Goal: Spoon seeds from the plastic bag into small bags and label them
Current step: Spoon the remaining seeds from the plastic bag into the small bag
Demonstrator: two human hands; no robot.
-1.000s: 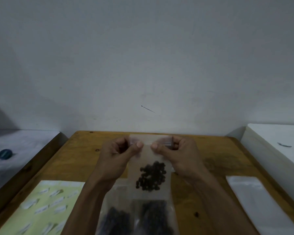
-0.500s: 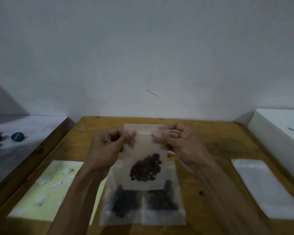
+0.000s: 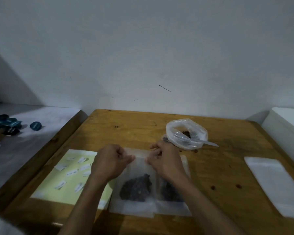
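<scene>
My left hand and right hand each pinch the top strip of a small bag, a frosted flat pouch with a dark heap of seeds low inside. It lies over more filled bags near the table's front edge. Toward the back edge, the crinkled clear plastic bag sits open with seeds and a white spoon in it. A pale yellow sheet with white labels lies at the left edge; flat white empty bags lie at the right.

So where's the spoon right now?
In the head view, the spoon sticks out of the open seed bag on the table's far right, beyond the hands.
</scene>
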